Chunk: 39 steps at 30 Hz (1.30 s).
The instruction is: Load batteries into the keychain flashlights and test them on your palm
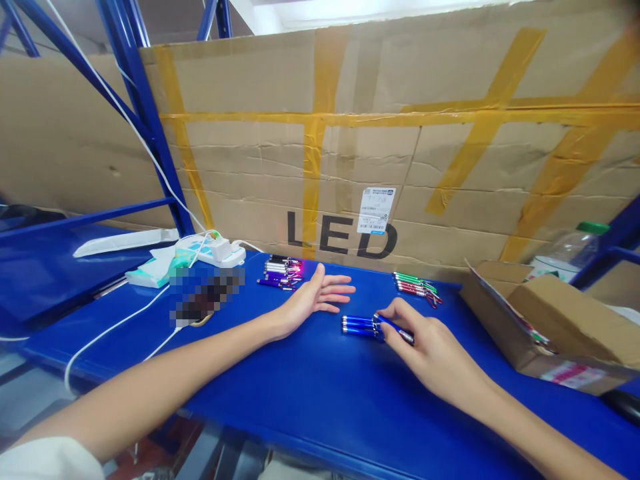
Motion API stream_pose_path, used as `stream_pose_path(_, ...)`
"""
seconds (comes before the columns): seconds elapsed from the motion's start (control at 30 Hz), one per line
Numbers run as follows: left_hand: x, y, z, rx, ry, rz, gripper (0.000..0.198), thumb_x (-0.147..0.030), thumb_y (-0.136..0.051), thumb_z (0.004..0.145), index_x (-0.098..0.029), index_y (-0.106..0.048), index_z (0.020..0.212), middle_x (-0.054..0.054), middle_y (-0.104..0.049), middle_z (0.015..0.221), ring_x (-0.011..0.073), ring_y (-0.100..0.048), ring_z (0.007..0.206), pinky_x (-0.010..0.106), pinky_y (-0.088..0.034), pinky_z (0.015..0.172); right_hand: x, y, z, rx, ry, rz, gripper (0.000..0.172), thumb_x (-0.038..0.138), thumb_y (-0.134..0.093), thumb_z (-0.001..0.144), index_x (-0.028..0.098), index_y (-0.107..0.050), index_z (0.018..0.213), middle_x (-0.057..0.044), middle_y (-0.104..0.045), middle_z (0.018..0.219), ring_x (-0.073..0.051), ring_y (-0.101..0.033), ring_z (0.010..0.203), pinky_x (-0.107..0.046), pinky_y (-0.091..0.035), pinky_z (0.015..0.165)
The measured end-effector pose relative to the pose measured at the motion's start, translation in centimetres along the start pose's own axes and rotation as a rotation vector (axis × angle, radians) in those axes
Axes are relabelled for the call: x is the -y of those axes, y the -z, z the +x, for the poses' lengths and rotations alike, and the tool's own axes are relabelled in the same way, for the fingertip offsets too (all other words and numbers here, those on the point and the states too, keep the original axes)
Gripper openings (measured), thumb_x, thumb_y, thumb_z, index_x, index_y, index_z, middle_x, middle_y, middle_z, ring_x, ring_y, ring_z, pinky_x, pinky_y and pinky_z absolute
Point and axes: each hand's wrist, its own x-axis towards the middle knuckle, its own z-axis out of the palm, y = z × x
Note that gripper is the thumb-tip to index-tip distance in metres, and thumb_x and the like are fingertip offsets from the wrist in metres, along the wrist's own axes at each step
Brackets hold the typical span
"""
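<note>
My right hand [430, 340] pinches a slim blue metal penlight [403, 333] between thumb and fingers, just over the blue table [320, 393]. Touching or very close to its end lies a short row of similar blue penlights [357, 325]. My left hand [323, 293] is open and holds nothing, its fingers stretched to the right and the thumb up. Behind the left hand sits a group of black, silver and purple penlights [277, 272], with a red glow at one end. Green and red penlights [414, 287] lie beyond my right hand.
An open cardboard box [505, 333] stands at the right, with a plastic bottle [583, 243] behind it. A white power strip [217, 250], cables and a tissue pack [155, 267] lie at the left beside a blurred object. Taped cardboard [250, 167] walls the back.
</note>
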Motion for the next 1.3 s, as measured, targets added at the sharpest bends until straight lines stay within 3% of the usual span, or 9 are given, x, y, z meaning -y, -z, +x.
stream_pose_path(0.17,0.2,0.1,0.2,0.003,0.006,-0.011,0.089,-0.09,-0.034,0.096,-0.022,-0.068,0.141,0.018,-0.066,0.151,0.0381,-0.061,0.139,0.05,-0.05,0.109,0.1,-0.2,-0.1,0.012,0.004,-0.007,0.019,0.043,-0.046,0.106,0.028,-0.059,0.105,-0.002,-0.079,0.082,-0.024,-0.072,0.067,-0.031,-0.047,0.063)
stream_pose_path(0.37,0.0,-0.1,0.0,0.0,0.014,-0.004,0.09,-0.089,-0.032,0.097,-0.02,-0.065,0.143,0.019,-0.065,0.152,0.0389,-0.06,0.14,0.053,-0.048,0.112,0.0,0.1,-0.1,-0.073,-0.013,0.02,0.022,0.045,-0.047,0.106,0.028,-0.06,0.109,-0.003,-0.081,0.092,-0.024,-0.075,0.074,-0.031,-0.049,0.066)
stream_pose_path(0.63,-0.1,0.0,0.0,0.0,0.011,-0.007,0.09,-0.09,-0.033,0.097,-0.019,-0.066,0.143,0.02,-0.064,0.152,0.0397,-0.06,0.141,0.054,-0.047,0.113,0.0,0.6,-0.2,-0.084,-0.004,0.023,0.024,0.047,-0.045,0.109,0.027,-0.059,0.11,-0.001,-0.076,0.085,-0.021,-0.067,0.067,-0.03,-0.046,0.063)
stream_pose_path(0.77,-0.2,-0.1,0.0,0.001,0.013,-0.008,0.091,-0.09,-0.033,0.096,-0.02,-0.065,0.144,0.02,-0.063,0.154,0.0401,-0.059,0.142,0.054,-0.047,0.113,0.1,0.2,-0.3,0.103,0.041,-0.022,0.022,0.044,-0.045,0.109,0.028,-0.06,0.108,0.0,-0.074,0.078,-0.022,-0.067,0.065,-0.03,-0.043,0.062)
stream_pose_path(0.87,-0.3,-0.1,-0.1,0.004,0.024,-0.006,0.094,-0.091,-0.033,0.095,-0.018,-0.063,0.146,0.021,-0.063,0.154,0.04,-0.059,0.143,0.054,-0.047,0.114,0.0,-0.1,-0.3,0.019,0.033,-0.009,0.022,0.044,-0.042,0.111,0.028,-0.057,0.117,0.0,-0.076,0.085,-0.023,-0.069,0.068,-0.031,-0.042,0.064)
stream_pose_path(1.0,-0.3,-0.1,-0.1,0.016,0.026,-0.002,0.094,-0.091,-0.033,0.096,-0.019,-0.062,0.148,0.02,-0.062,0.154,0.0395,-0.058,0.144,0.053,-0.046,0.115,-0.3,-0.3,-0.2,0.151,0.062,-0.033,0.02,0.044,-0.046,0.109,0.028,-0.06,0.108,-0.001,-0.076,0.085,-0.023,-0.069,0.07,-0.031,-0.042,0.065)
stream_pose_path(1.13,-0.2,-0.1,0.0,0.013,0.02,-0.006,0.093,-0.091,-0.032,0.095,-0.02,-0.063,0.146,0.02,-0.063,0.154,0.0393,-0.059,0.143,0.054,-0.046,0.114,-0.3,-0.4,-0.2,-0.016,-0.002,0.067,0.025,0.048,-0.042,0.111,0.028,-0.056,0.117,-0.002,-0.077,0.09,-0.023,-0.069,0.074,-0.031,-0.045,0.068)
stream_pose_path(1.3,-0.1,0.0,0.0,0.015,0.011,-0.015,0.093,-0.091,-0.034,0.095,-0.02,-0.064,0.146,0.02,-0.063,0.154,0.0396,-0.058,0.143,0.054,-0.046,0.114,-0.3,-0.5,-0.3,0.155,0.034,0.053,0.026,0.048,-0.042,0.11,0.028,-0.059,0.109,0.001,-0.071,0.077,-0.021,-0.062,0.064,-0.03,-0.043,0.063)
